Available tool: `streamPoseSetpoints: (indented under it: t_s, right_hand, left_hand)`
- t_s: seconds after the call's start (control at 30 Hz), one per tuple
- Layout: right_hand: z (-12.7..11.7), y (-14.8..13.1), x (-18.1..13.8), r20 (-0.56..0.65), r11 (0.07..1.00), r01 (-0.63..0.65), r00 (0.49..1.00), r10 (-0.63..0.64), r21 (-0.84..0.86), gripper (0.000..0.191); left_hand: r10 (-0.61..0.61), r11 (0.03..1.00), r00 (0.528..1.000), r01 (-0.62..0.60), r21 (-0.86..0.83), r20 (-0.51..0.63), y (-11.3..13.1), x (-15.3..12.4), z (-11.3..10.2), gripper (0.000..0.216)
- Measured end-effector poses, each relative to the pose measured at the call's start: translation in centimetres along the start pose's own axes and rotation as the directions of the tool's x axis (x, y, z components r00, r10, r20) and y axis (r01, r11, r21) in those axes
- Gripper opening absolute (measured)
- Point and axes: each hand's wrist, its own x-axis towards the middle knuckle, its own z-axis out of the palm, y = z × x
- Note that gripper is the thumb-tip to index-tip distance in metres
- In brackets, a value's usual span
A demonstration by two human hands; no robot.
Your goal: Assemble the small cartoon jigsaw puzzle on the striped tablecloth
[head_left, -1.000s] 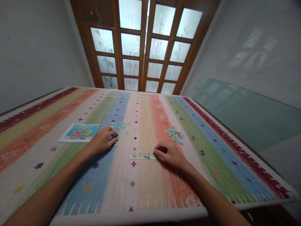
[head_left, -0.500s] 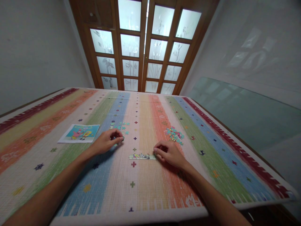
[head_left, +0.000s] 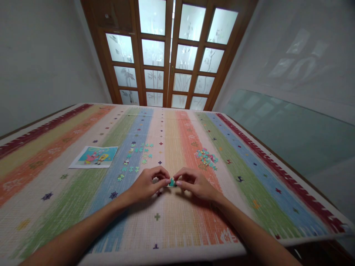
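Close together over the beige stripe of the tablecloth, my left hand and my right hand both have their fingers pinched. A small teal jigsaw puzzle piece shows between the two sets of fingertips, gripped from the left and the right. The joined strip of puzzle pieces is almost wholly covered by my hands. Loose teal and green puzzle pieces lie spread out beyond my left hand. Past my right hand is a heap of mixed-colour puzzle pieces.
A printed cartoon picture lies flat at the left of the striped tablecloth. A pale glass panel leans by the table's right side. Wooden doors with frosted panes stand behind the table.
My left hand has moved right and nearer, from the loose pieces to the joined strip. Its fingertips now meet those of my right hand, which has shifted slightly left. The strip has become hidden.
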Motion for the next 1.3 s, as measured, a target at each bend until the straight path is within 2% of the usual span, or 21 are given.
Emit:
streamPoseSetpoints:
  t_s: [0.13, 0.27, 0.37, 0.5, 0.6, 0.73, 0.93, 1.1, 1.3]
  right_hand:
    - [0.7, 0.2, 0.1, -0.028, 0.999, -0.011, 1.000, 0.010, -0.034, 0.027]
    - [0.5, 0.3, 0.2, -0.080, 0.999, 0.014, 0.997, -0.017, -0.039, 0.027]
    - [-0.6, 0.5, 0.4, -0.148, 0.993, 0.011, 0.989, -0.027, -0.114, 0.022]
    - [-2.1, 0.6, 0.4, -0.217, 0.983, -0.103, 0.974, 0.068, -0.152, 0.021]
    - [-2.9, 0.6, 0.3, -0.221, 0.969, -0.177, 0.965, 0.138, -0.171, 0.021]
    - [-3.2, 0.7, 0.4, -0.219, 0.955, -0.207, 0.963, 0.160, -0.214, 0.016]
    - [-3.3, 0.6, 0.3, -0.205, 0.946, -0.235, 0.960, 0.190, -0.222, 0.014]
    - [-3.3, 0.5, 0.2, -0.187, 0.957, -0.239, 0.960, 0.208, -0.163, 0.018]
    - [-3.1, 0.7, 0.1, -0.178, 0.973, -0.200, 0.968, 0.178, -0.112, 0.030]
  left_hand:
    - [0.043, 0.998, 0.999, -0.043, 0.039, -0.007, 0.0, -0.2, 0.9, 0.016]
    - [0.182, 0.968, 0.983, -0.176, 0.182, -0.018, -0.4, -0.3, 1.1, 0.013]
    - [0.292, 0.893, 0.956, -0.282, 0.350, 0.026, -0.8, -0.4, 0.8, 0.013]
    - [0.383, 0.746, 0.916, -0.382, 0.545, 0.117, -1.3, -0.5, 0.1, 0.015]
    - [0.393, 0.683, 0.905, -0.404, 0.608, 0.160, -1.6, -0.6, -0.2, 0.017]
    - [0.362, 0.657, 0.915, -0.386, 0.647, 0.179, -1.8, -0.6, -0.6, 0.018]
    - [0.328, 0.671, 0.930, -0.354, 0.651, 0.168, -1.8, -0.8, -0.8, 0.018]
    - [0.315, 0.679, 0.934, -0.344, 0.649, 0.165, -1.8, -0.8, -0.8, 0.019]
    - [0.336, 0.733, 0.933, -0.344, 0.587, 0.127, -1.4, -0.9, -0.3, 0.016]
